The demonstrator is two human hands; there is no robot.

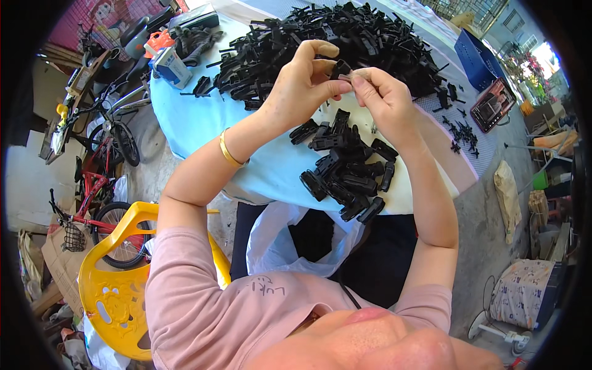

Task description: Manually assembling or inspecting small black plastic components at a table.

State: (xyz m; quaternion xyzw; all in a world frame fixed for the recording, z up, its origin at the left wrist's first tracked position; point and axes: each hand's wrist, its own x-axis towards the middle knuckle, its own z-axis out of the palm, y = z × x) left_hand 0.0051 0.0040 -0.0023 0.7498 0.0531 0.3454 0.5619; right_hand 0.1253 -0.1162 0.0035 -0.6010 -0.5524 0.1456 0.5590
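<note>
Over the table, my left hand is closed with thumb and fingers on a small black plastic part. My right hand meets it there, thumb and forefinger pinched together at the part's right side; what lies between those fingertips is mostly hidden. Behind both hands spreads a large heap of black plastic parts. Nearer to me, between my forearms, lies a smaller pile of chunky black plastic pieces.
A light blue cloth covers the table. Tiny black pieces, a phone and a blue basket are at right; a blue-white carton is at left. An open plastic bag sits at my lap, a yellow chair beside me.
</note>
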